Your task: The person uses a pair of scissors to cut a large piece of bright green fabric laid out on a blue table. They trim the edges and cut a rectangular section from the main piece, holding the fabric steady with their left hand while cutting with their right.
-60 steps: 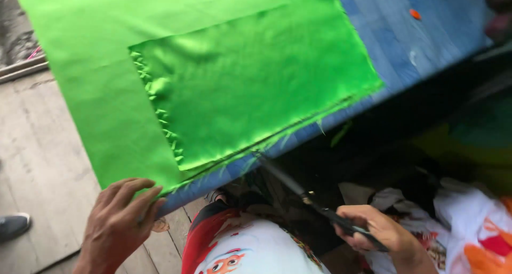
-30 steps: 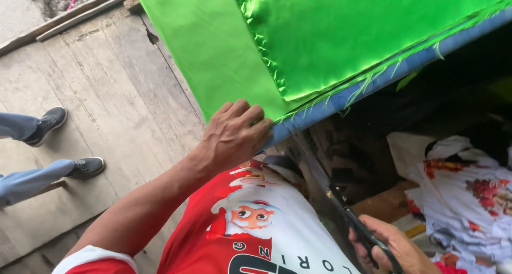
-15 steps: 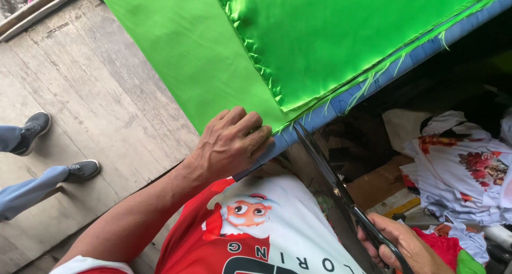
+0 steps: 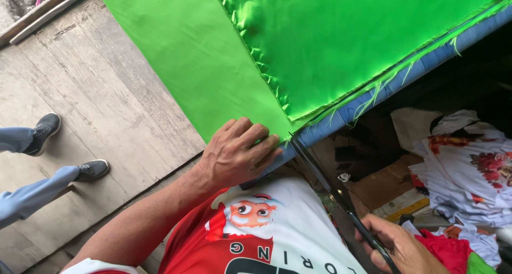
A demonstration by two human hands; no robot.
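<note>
Scissors [image 4: 341, 199], long and dark, run from my right hand [image 4: 400, 247] at the lower right of the frame up to the corner of the green satin fabric [image 4: 213, 55], their tip just touching the cloth edge at centre frame. I see my right fingers wrapped closed around the handles, though the blades look nearly together and I cannot tell how far they gape. My left hand [image 4: 237, 151] lies flat, fingers [image 4: 261, 146] spread and pressed down on the near corner of the fabric, pinning it to the blue counter edge [image 4: 368, 101]; it grips nothing. The cloth fills the upper half of the frame in two layers, the upper one with a ragged, frilled edge [image 4: 256, 55] and loose threads hanging over the counter. My worry is how close my left fingertips sit to the blade tip: a forward bite could nick them. Satin is slippery, so I judge the layers could slide against each other and the cut wander off line if my palm eases. The frayed threads might snag in the blades. Another person's legs in blue trousers and grey shoes [image 4: 90, 170] stand on the wooden floor [image 4: 106, 103] at the left, well apart from the blades. Printed white garments [image 4: 469, 172] lie heaped at the lower right.
</note>
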